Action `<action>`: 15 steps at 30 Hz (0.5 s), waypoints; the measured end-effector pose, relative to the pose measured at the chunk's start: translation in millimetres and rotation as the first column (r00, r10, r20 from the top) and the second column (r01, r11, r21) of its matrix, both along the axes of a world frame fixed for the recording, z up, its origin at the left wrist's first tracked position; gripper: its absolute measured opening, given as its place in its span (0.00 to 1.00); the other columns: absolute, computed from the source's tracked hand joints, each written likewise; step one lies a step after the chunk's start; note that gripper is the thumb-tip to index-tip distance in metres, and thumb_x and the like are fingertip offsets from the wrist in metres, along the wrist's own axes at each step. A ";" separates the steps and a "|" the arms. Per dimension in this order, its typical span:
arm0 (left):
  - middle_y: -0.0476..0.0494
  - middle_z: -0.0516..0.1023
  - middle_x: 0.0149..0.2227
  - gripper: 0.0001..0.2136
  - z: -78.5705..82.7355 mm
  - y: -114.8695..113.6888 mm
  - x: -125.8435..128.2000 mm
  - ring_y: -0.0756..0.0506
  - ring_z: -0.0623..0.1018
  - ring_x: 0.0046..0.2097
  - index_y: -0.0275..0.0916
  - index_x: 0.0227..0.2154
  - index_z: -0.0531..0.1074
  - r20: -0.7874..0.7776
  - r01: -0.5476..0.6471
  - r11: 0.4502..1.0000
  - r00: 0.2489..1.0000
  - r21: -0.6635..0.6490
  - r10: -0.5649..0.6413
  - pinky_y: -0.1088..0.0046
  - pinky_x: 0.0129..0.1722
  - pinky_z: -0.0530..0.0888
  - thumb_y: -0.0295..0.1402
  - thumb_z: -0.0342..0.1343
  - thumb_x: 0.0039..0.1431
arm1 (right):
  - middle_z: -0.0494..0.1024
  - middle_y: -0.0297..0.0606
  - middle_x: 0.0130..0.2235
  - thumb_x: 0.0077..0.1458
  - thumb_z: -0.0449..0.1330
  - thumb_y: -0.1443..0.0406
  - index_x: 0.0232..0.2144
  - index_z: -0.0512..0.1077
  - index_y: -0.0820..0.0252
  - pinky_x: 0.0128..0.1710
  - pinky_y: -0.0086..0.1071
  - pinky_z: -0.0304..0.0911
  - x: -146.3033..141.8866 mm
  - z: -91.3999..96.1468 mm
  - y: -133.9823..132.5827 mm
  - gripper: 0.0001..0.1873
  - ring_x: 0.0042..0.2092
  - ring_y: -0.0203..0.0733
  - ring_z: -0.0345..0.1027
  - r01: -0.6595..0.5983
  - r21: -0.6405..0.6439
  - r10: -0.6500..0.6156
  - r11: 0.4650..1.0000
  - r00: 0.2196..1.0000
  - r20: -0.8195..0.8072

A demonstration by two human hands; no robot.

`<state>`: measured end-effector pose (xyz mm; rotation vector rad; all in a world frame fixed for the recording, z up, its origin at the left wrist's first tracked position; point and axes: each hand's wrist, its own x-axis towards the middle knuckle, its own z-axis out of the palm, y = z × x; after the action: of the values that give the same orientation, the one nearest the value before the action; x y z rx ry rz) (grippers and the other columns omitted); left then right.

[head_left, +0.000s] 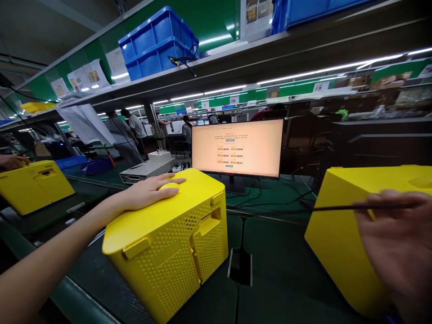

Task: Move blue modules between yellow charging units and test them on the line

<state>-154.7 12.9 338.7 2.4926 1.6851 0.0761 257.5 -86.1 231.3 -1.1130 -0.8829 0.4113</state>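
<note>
— Why is my left hand (151,189) flat on the yellow housing (168,243)?
— It steadies it on the surface (276,270), fingers spread. My right hand (398,247) pinches a thin black rod (354,207) by another housing (340,234).

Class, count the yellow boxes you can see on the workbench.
3: one yellow box under the left hand, one beside the right hand, one far left. Others may be hidden.

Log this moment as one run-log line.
left hand: flat on top of middle yellow box | right hand: holding thin dark rod at right yellow box | monitor: lit
</note>
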 end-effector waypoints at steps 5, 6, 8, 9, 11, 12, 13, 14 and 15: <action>0.53 0.49 0.65 0.26 -1.7 4.4 -3.1 0.38 0.55 0.64 0.60 0.59 0.55 -0.014 -0.008 1.000 1.000 0.001 0.008 0.52 0.61 0.49 0.57 0.37 0.59 | 0.77 0.37 0.31 0.58 0.57 0.60 0.44 0.73 0.54 0.29 0.33 0.69 -89.9 -18.5 13.9 0.13 0.30 0.40 0.71 -0.469 -0.054 0.454 0.882 0.810 0.372; 0.53 0.50 0.65 0.26 -2.3 4.5 -3.5 0.38 0.55 0.64 0.60 0.59 0.55 -0.007 -0.007 1.000 1.000 0.005 0.007 0.52 0.61 0.50 0.57 0.37 0.59 | 0.78 0.40 0.35 0.60 0.53 0.62 0.49 0.70 0.56 0.31 0.35 0.70 -106.4 -26.3 18.3 0.16 0.33 0.43 0.72 -0.472 -0.103 0.446 0.876 0.708 0.548; 0.52 0.50 0.65 0.26 -3.2 4.1 -3.5 0.37 0.55 0.64 0.59 0.58 0.56 0.002 -0.014 1.000 1.000 0.017 0.014 0.53 0.61 0.50 0.57 0.38 0.58 | 0.77 0.45 0.41 0.63 0.48 0.66 0.52 0.68 0.63 0.35 0.39 0.71 -134.3 -39.1 28.3 0.18 0.38 0.47 0.73 -0.450 -0.070 0.327 0.890 0.524 0.786; 0.52 0.50 0.65 0.26 -3.4 3.8 -3.2 0.37 0.55 0.64 0.59 0.58 0.57 0.003 -0.016 1.000 1.000 0.023 0.016 0.53 0.61 0.50 0.57 0.38 0.58 | 0.77 0.47 0.42 0.63 0.45 0.67 0.52 0.68 0.66 0.34 0.40 0.71 -144.9 -43.2 33.5 0.19 0.38 0.48 0.73 -0.438 -0.038 0.259 0.898 0.459 0.850; 0.52 0.51 0.65 0.26 -3.2 3.1 -1.8 0.37 0.56 0.63 0.58 0.58 0.58 0.003 -0.013 0.999 1.000 0.035 0.013 0.53 0.61 0.51 0.57 0.38 0.58 | 0.77 0.49 0.39 0.63 0.42 0.69 0.51 0.68 0.72 0.29 0.40 0.71 -159.7 -46.7 42.3 0.21 0.35 0.49 0.74 -0.397 0.028 0.146 0.918 0.401 0.904; 0.52 0.51 0.65 0.26 -3.0 2.8 -1.0 0.37 0.56 0.63 0.58 0.58 0.58 0.003 -0.008 0.999 1.000 0.039 0.008 0.54 0.61 0.51 0.57 0.38 0.58 | 0.77 0.50 0.38 0.62 0.42 0.70 0.50 0.68 0.74 0.27 0.39 0.71 -164.2 -46.7 45.5 0.21 0.34 0.49 0.74 -0.378 0.061 0.102 0.924 0.397 0.912; 0.52 0.52 0.65 0.26 -2.7 2.6 -0.4 0.37 0.57 0.63 0.58 0.57 0.59 0.002 -0.003 0.999 1.000 0.043 0.002 0.54 0.61 0.51 0.57 0.38 0.58 | 0.78 0.50 0.38 0.62 0.42 0.71 0.50 0.68 0.75 0.25 0.38 0.70 -167.3 -46.2 47.7 0.21 0.32 0.48 0.74 -0.368 0.090 0.070 0.926 0.400 0.914; 0.52 0.52 0.65 0.26 -2.6 2.4 0.0 0.37 0.57 0.63 0.58 0.57 0.59 0.003 0.003 0.999 1.000 0.047 -0.004 0.54 0.61 0.51 0.57 0.38 0.58 | 0.78 0.49 0.37 0.61 0.41 0.72 0.49 0.68 0.76 0.24 0.36 0.70 -169.3 -45.6 49.0 0.21 0.32 0.48 0.74 -0.363 0.114 0.046 0.925 0.404 0.914; 0.52 0.53 0.64 0.26 -2.8 2.3 -0.1 0.37 0.58 0.62 0.57 0.57 0.59 0.006 0.008 0.999 1.000 0.051 -0.009 0.55 0.61 0.51 0.56 0.39 0.58 | 0.78 0.49 0.36 0.61 0.42 0.72 0.49 0.69 0.76 0.24 0.35 0.69 -170.7 -45.2 49.5 0.21 0.31 0.47 0.74 -0.359 0.131 0.029 0.924 0.409 0.912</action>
<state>-154.8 15.2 336.0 2.5331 1.6910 0.1279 86.8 -36.5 186.1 -0.8785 -2.0070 -0.2228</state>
